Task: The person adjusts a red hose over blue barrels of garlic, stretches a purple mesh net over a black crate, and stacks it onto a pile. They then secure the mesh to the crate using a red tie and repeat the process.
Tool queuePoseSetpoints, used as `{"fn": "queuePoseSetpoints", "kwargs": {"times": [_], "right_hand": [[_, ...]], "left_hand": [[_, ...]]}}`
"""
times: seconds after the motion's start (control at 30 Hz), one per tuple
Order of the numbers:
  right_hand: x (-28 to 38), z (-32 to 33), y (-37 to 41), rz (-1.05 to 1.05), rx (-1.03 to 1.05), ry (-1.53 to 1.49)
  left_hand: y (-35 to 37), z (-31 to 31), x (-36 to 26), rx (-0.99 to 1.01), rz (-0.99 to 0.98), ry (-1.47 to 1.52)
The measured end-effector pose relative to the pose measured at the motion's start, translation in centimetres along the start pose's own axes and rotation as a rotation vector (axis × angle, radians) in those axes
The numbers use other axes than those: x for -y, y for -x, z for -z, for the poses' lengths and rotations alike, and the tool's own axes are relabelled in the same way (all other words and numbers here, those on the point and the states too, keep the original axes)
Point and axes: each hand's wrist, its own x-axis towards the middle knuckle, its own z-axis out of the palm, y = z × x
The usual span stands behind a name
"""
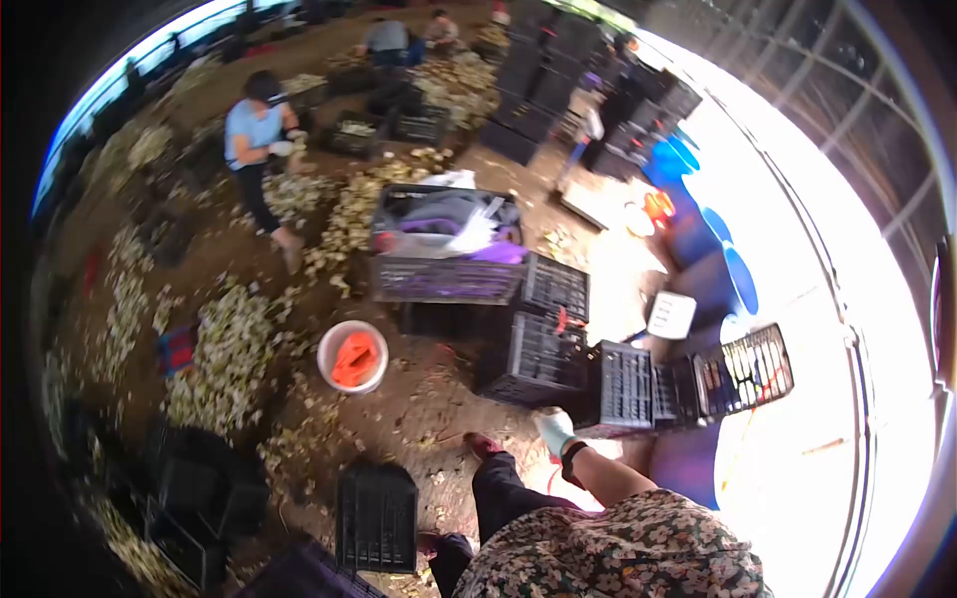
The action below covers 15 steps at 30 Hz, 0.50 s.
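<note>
- White-gloved right hand [551, 429] reaches down past the wearer's legs, dark band [572, 456] at the wrist, forearm bare. Can't tell from here if the fingers are spread or closed on something; too blurred.
- Left hand is out of my sight, so can't tell its state.
- Nearest to the right hand: two black slatted crates, the right crate [626, 384] and the left crate [546, 357], on the ground just past the glove. Contact unclear.
- Slatted crate [743, 369] tilted at the right end of that row, sunlight through its openings.
- Big crate [444, 279] farther off, beyond the left crate, purple and grey soft stuff [449, 217] heaped in it.
- White bucket [326, 361] left of the crates, orange item [355, 359] inside.
- Another black crate [377, 518] lies by the wearer's feet, left side.
- Floral top [618, 548] and dark trousers on the wearer.
- Co-worker in light blue [251, 130] sits across the floor, gloved, among pale heaps [227, 349].
- Blue barrels [740, 279] along the bright right side.
</note>
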Motion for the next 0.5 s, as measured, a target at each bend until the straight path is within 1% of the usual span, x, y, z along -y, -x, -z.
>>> {"fn": "queuePoseSetpoints", "kwargs": {"times": [0.03, 0.1, 0.13, 0.17, 0.23, 0.3, 0.33, 0.37, 0.43, 0.5], "right_hand": [[-1.6, 2.3, -0.6, -0.040, -0.169, -0.066], [0.4, 9.5, -1.2, -0.453, -0.012, -0.137], [-2.5, 10.4, -3.0, -0.513, 0.053, -0.108], [-5.4, 10.8, -4.4, -0.557, 0.008, 0.154], [-5.8, 13.8, -5.7, -0.779, -0.082, 0.383], [-21.5, 10.3, -9.1, -0.624, -0.149, 0.010], [-13.4, 16.4, -8.4, -0.901, -0.034, 0.051], [-17.6, 15.4, -9.8, -1.020, -0.078, 0.052], [-17.6, 16.3, -10.1, -0.911, -0.238, 0.126], [-18.3, 18.1, -12.3, -0.856, -0.289, 0.251]], "left_hand": [[0.2, -2.5, -1.7, 0.108, -0.016, -0.030], [1.4, -7.5, -4.7, 0.294, -0.030, -0.110], [2.0, -9.8, -6.2, 0.366, -0.038, -0.157], [2.6, -12.0, -7.3, 0.435, -0.043, -0.205], [4.0, -15.5, -9.5, 0.528, -0.042, -0.307], [5.3, -18.4, -11.1, 0.607, -0.030, -0.399], [5.8, -19.6, -11.8, 0.632, -0.024, -0.443], [6.4, -20.8, -12.4, 0.651, -0.011, -0.483], [7.2, -21.9, -13.2, 0.678, 0.008, -0.558], [7.8, -22.6, -13.7, 0.694, 0.032, -0.636]]}}
